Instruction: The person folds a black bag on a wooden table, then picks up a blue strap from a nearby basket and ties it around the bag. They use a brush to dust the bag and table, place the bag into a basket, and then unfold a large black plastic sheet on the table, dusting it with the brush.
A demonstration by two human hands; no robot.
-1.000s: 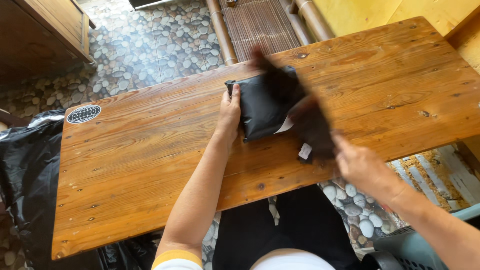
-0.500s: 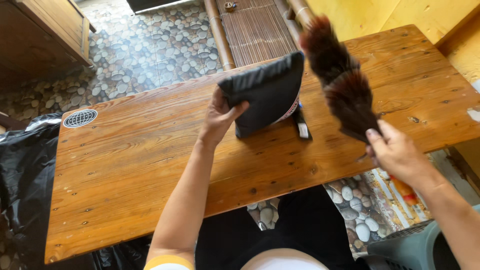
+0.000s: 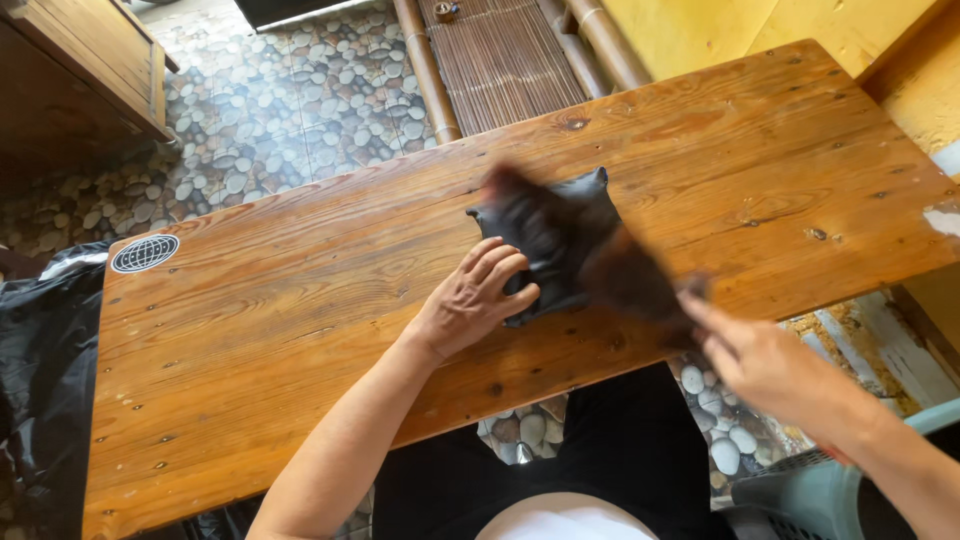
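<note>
A black, pillow-like pouch (image 3: 575,215) lies flat on the wooden table (image 3: 300,330), a little right of its middle. My left hand (image 3: 475,300) rests on the pouch's near-left edge with the fingers pressing it down. My right hand (image 3: 770,365) is off the table's near edge and grips the handle of a dark brown feather duster (image 3: 625,280). The duster is motion-blurred and stretches from that hand up-left across the top of the pouch, hiding part of it.
A round globe sticker (image 3: 145,253) marks the table's far-left corner. A black plastic bag (image 3: 40,380) hangs at the left end. Beyond the table are a pebble floor (image 3: 290,110), a bamboo mat (image 3: 510,50) and a wooden cabinet (image 3: 80,60). A teal basket (image 3: 810,490) stands at bottom right.
Half a second ago my left hand held the pouch tilted up and the duster was raised beside it. Now the pouch lies flat and the duster sweeps across it.
</note>
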